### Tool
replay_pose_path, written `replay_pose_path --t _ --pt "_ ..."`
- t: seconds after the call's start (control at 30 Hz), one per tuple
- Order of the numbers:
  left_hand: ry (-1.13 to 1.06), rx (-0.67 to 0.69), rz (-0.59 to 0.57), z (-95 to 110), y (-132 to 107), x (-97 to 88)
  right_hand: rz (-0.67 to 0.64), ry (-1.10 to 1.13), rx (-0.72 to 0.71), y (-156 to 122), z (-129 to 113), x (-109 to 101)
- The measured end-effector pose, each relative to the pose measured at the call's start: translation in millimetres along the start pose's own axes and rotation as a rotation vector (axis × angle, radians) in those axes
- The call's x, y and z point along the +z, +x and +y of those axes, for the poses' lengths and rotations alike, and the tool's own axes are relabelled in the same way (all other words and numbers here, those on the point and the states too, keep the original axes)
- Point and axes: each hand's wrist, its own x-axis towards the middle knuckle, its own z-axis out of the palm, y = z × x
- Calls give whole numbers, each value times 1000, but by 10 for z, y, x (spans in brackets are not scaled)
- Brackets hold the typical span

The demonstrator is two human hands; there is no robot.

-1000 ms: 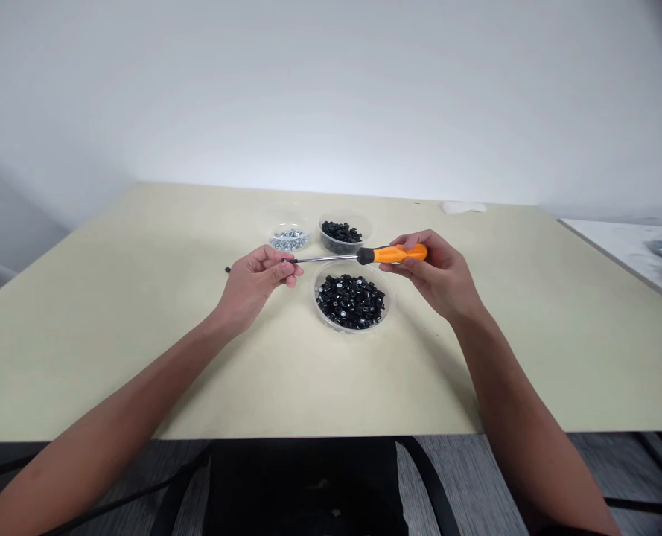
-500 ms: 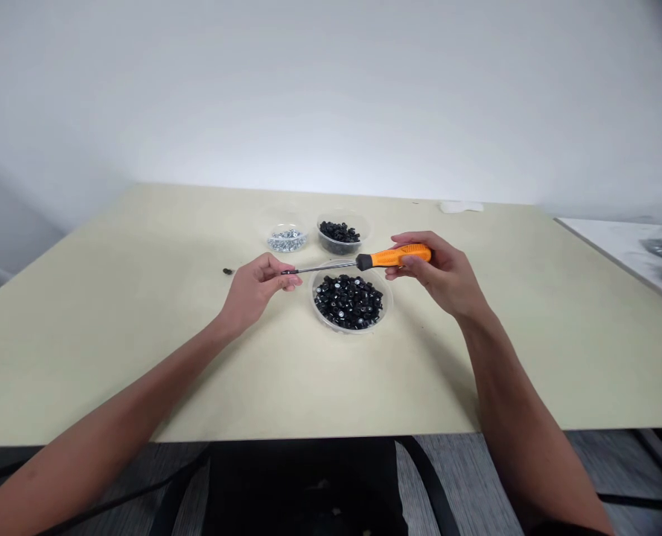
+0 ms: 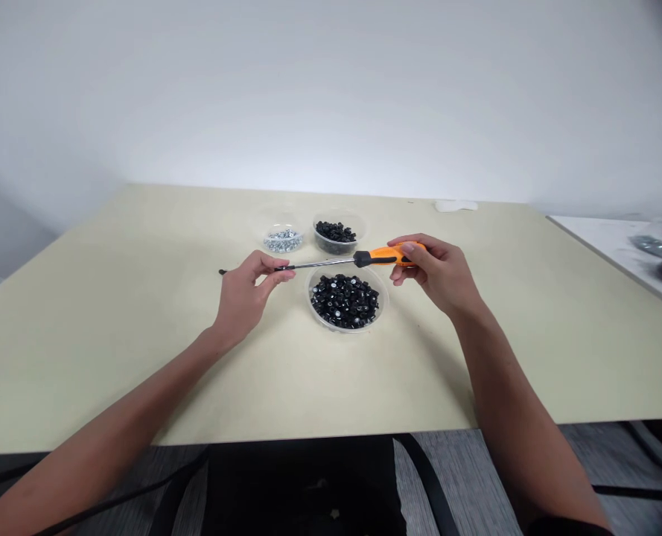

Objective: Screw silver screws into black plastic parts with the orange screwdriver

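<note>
My right hand [image 3: 445,275] grips the orange and black handle of a screwdriver [image 3: 383,257], thumb on top and fingers behind. The metal shaft runs level to the left, over the far edge of a clear bowl of black knobs [image 3: 346,301]. At the shaft's tip, my left hand [image 3: 244,294] pinches a small black part [image 3: 281,268] between thumb and fingertips. Those fingers mostly cover the part, so its exact kind is unclear. The tip meets or touches the part.
Behind the bowl stand a clear tub of small black pieces [image 3: 336,233] and a clear tub of silver screws or nuts [image 3: 283,240]. A small dark piece [image 3: 223,272] lies left of my left hand. A white strip [image 3: 456,205] rests near the wall; bagged parts [image 3: 654,246] sit on a white surface at right.
The screwdriver handle has turned in my right hand, showing a black stripe toward me. My right thumb has shifted onto its top. The whole view has slid slightly.
</note>
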Motion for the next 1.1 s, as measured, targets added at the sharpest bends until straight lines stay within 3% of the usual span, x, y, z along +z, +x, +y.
replay_pose_path --t 0.1,0.23,0.33,0.4,0.47,0.6,0.7,0.87,1.0,1.1 --pt "123 157 -19 83 -18 14 119 16 -62 -47 -12 -152" --pt "328 526 -178 240 8 133 361 -16 -59 -192 79 -439" --pt "452 586 -359 321 87 247 483 -23 3 -326 226 -579" --pt "492 521 -451 338 138 273 527 -27 74 -408 331 -619" --pt "478 385 -461 326 160 243 544 -50 157 -472 421 -632" --pt "385 -78 -421 239 117 116 472 -242 266 -519 535 -601" --pt "219 -329 -552 153 84 83 358 -551 272 -502 582 -530" --pt "59 -373 -628 74 103 154 124 -806 184 -474 650 -407" --pt "104 -335 -580 34 126 153 57 -877 114 -447 689 -398" --pt "130 -316 -538 -31 123 19 64 -899 83 -404 649 -386"
